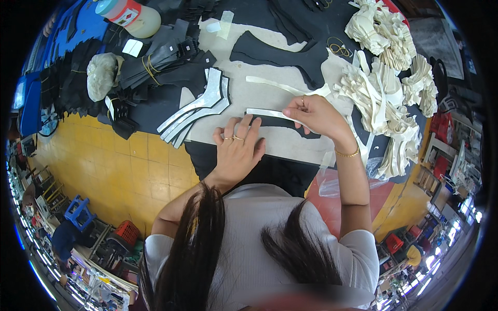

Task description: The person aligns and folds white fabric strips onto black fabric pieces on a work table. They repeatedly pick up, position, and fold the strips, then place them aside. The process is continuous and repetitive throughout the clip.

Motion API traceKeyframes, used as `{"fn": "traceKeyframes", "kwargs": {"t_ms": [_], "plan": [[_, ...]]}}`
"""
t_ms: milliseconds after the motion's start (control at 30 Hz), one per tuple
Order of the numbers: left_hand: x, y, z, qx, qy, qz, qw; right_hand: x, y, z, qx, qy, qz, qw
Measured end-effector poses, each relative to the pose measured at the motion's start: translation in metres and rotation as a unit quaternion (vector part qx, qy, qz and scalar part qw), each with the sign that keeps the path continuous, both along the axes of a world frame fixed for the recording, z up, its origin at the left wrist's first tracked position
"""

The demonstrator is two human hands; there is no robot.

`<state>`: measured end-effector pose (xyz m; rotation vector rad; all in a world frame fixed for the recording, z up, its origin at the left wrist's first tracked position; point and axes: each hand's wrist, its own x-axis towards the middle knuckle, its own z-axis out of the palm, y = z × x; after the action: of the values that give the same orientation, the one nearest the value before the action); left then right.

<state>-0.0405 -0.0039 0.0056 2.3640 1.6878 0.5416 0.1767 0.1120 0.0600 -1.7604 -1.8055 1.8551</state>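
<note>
The narrow white flat strip [263, 112] lies along the far edge of a curved black sheet-material piece [280, 122], on the pale grey work sheet [244, 98] directly in front of the person. The right hand [317, 116] pinches the strip between thumb and index finger, with the other fingers curled in. The left hand [236, 147] is palm down with fingers loosely spread; it grips nothing, and its fingertips rest at the near left end of the piece. Whether they also touch the strip cannot be told.

For a sound result, the following practice is advisable. Anchor the black piece with light, flat fingertip pressure so that it does not slide. Align the strip's left end first, then work toward the right, following the curve in short lengths. Apply slight, even tension only; excess pull may pucker the piece or draw the strip off the edge. Check that the margin is uniform before pressing down. The stacked black pieces with white edging [194, 111], left of the work, offer a likely reference for edge alignment.
</note>
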Motion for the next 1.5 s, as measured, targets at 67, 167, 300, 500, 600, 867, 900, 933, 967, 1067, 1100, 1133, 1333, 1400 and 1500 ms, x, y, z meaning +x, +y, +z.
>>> {"fn": "traceKeyframes", "kwargs": {"t_ms": [67,167,300,500,600,867,900,933,967,1067,1100,1133,1333,1400,1500], "plan": [[0.0,0.0,0.0,0.002,-0.008,0.001,1.0,0.002,-0.005,-0.001,0.015,-0.006,-0.008,1.0],[0.0,0.001,-0.001,0.004,-0.017,0.002,1.0,0.003,-0.012,-0.001,0.031,-0.028,-0.033,0.999],[0.002,0.001,-0.002,0.007,-0.02,0.004,1.0,0.007,-0.019,-0.001,0.084,-0.073,-0.024,0.993],[0.002,0.0,-0.003,0.004,-0.018,0.002,1.0,0.008,-0.022,-0.007,0.181,-0.092,0.002,0.979],[0.002,0.001,-0.004,0.006,-0.012,-0.001,1.0,0.008,-0.023,-0.009,0.194,-0.089,0.003,0.977],[0.004,0.001,-0.002,0.006,-0.001,0.002,1.0,0.006,-0.024,-0.012,0.212,-0.096,0.001,0.973],[0.004,0.001,-0.002,0.006,0.0,0.002,1.0,0.006,-0.023,-0.012,0.205,-0.107,0.006,0.973],[0.004,0.001,-0.001,0.003,0.001,0.002,1.0,0.006,-0.023,-0.012,0.199,-0.118,0.011,0.973],[0.003,0.002,-0.001,-0.002,-0.004,0.005,1.0,0.005,-0.023,-0.011,0.192,-0.129,0.016,0.973],[0.003,0.004,0.002,-0.005,-0.029,0.023,0.999,0.003,-0.024,-0.012,0.205,-0.137,0.017,0.969],[0.005,0.005,0.003,0.004,-0.043,0.033,0.999,0.002,-0.025,-0.011,0.21,-0.14,0.02,0.967],[0.006,0.006,0.005,0.021,-0.06,0.038,0.997,0.001,-0.025,-0.011,0.214,-0.143,0.023,0.966],[0.036,0.016,0.003,-0.004,-0.031,-0.091,0.995,0.005,-0.027,-0.005,0.262,-0.149,0.045,0.952],[0.04,0.016,0.002,-0.005,-0.016,-0.105,0.994,0.016,-0.027,0.0,0.251,-0.151,0.046,0.955],[0.039,0.015,0.001,0.005,0.001,-0.107,0.994,0.042,-0.028,0.007,0.209,-0.125,0.018,0.97]]}}
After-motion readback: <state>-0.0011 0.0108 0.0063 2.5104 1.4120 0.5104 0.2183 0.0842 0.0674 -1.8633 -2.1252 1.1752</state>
